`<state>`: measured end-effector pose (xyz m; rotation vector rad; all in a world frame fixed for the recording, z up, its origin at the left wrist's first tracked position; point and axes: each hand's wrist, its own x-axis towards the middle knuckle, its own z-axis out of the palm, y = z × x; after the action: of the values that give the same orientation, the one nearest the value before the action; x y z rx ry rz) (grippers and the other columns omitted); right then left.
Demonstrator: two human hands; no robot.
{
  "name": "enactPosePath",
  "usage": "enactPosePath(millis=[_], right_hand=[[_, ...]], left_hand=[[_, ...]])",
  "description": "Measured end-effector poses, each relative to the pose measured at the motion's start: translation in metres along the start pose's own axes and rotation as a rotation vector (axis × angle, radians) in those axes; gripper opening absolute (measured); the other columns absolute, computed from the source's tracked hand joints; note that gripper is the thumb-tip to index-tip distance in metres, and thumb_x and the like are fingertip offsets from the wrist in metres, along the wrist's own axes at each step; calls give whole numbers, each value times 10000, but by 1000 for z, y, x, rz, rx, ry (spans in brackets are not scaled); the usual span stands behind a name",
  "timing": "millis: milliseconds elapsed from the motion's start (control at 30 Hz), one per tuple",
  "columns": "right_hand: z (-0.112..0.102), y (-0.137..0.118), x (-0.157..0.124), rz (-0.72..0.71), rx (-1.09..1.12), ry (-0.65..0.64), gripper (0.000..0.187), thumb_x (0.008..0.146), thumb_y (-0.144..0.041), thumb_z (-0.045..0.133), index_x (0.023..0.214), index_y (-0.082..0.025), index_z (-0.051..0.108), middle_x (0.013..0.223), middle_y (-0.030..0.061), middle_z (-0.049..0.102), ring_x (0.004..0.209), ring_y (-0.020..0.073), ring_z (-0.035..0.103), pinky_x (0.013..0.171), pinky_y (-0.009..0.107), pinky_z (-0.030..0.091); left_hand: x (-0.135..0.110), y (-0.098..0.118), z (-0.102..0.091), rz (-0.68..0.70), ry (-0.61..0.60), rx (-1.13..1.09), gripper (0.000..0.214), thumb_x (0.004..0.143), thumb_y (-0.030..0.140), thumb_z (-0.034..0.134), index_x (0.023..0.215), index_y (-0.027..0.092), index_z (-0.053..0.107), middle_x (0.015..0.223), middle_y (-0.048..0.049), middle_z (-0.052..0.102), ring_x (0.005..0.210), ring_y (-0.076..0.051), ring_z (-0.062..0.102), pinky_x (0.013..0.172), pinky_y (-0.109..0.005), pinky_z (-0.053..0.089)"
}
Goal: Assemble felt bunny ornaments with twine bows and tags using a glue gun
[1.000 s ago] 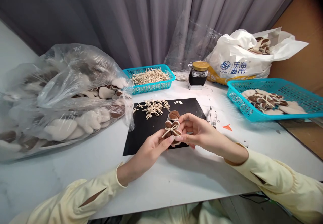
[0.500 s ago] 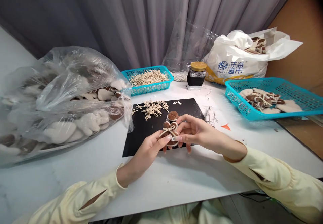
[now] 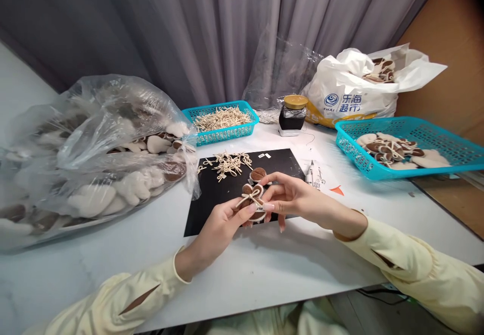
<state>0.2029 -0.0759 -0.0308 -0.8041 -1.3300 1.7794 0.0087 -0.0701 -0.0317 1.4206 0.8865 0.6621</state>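
"Thumbs almost meeting, yeah? What've they got?"

"Left hand and right hand both pinch one brown-and-white plush piece, grips pretty narrow. It's right between the fingertips, long axis roughly pointing away from the body, cream bow toward the far end. Tiny label sits between the thumb tips, so I'd call neither hand nearer."

"Anything you can't make out?"

"Label print's too small, and the fingers behind the piece are mostly hidden. Just past the fingertips there's a round brown part; can't tell if it's attached or lying on the black mat, which the hands partly cover."

"And further out?"

"Loose bows beyond the left fingers, then a blue basket of cream cords. Pointed tube just past the right knuckles, then a bigger basket, cut off by the frame."
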Motion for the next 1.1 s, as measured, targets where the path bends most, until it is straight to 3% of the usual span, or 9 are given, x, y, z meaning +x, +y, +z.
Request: enactPosePath(millis=[200, 467, 600, 667, 800, 900, 933, 1033, 1100], right_hand=[[2, 4, 1, -36, -29, 15, 385, 743, -255, 689, 1029, -204, 437, 751, -30, 579, 653, 118, 616, 468, 209, 542], [5, 5, 2, -40, -41, -43, 416, 747, -259, 675, 1082, -225, 431, 834, -18, 544, 712, 136, 628, 490, 235, 564], [-6, -21, -6, -67, -150, -5, 407, 730, -241, 684, 1067, -215, 456, 799, -28, 554, 636, 108, 614, 490, 216, 537], [-22, -45, -21, -128, -244, 138, 438, 706, -239, 703, 1070, -205, 462, 787, -24, 564, 594, 106, 605, 477, 222, 523], [-75, -88, -67, -275, -524, 673, 507, 687, -313, 717, 1108, -195, 460, 741, -5, 591, 588, 130, 600, 467, 230, 487], [-116, -95, -97, -27, -774, 1115, 490, 722, -385, 663, 1112, -155, 476, 603, -11, 577, 449, 127, 523, 386, 230, 402], [-124, -93, -105, 13, -816, 1204, 469, 725, -375, 655, 1090, -130, 492, 573, -8, 561, 420, 126, 490, 365, 232, 370], [-116, -77, -132, 1, -874, 1306, 300, 786, -367, 561, 972, -132, 543, 598, 14, 556, 408, 110, 439, 351, 223, 332], [-87, -56, -151, -46, -870, 1207, 283, 848, -423, 442, 922, -176, 558, 668, 26, 584, 444, 109, 479, 373, 214, 377]], left_hand=[[-3, -2, 0, -2, -24, 42, 263, 851, 359, 523, 935, 148, 654, 845, -31, 624, 786, -155, 513, 667, -242, 399], [-5, -4, 1, 34, 18, 61, 262, 836, 361, 547, 1001, 170, 617, 877, -18, 615, 745, -136, 513, 658, -230, 419], [-3, -3, -4, 32, -49, 70, 292, 820, 403, 559, 991, 173, 614, 845, -21, 604, 718, -132, 509, 664, -237, 414], [-3, -1, -8, 19, -62, 76, 318, 808, 425, 568, 1016, 188, 606, 864, -25, 604, 735, -136, 520, 647, -232, 405], [0, 3, -15, 17, 21, 142, 260, 770, 428, 613, 841, 178, 610, 709, 11, 572, 656, -115, 483, 624, -219, 374], [3, 3, -18, 1, 70, 162, 323, 760, 484, 597, 691, 171, 554, 520, 53, 462, 524, -94, 388, 564, -219, 328], [3, 2, -19, -20, 78, 160, 357, 767, 512, 574, 665, 172, 532, 479, 64, 426, 489, -88, 346, 539, -219, 307], [4, 0, -21, -80, 92, 167, 446, 785, 575, 508, 598, 172, 479, 403, 79, 352, 434, -78, 245, 489, -218, 243], [4, -1, -21, -84, 96, 163, 468, 790, 585, 497, 580, 167, 473, 386, 79, 344, 431, -75, 239, 485, -213, 233]])
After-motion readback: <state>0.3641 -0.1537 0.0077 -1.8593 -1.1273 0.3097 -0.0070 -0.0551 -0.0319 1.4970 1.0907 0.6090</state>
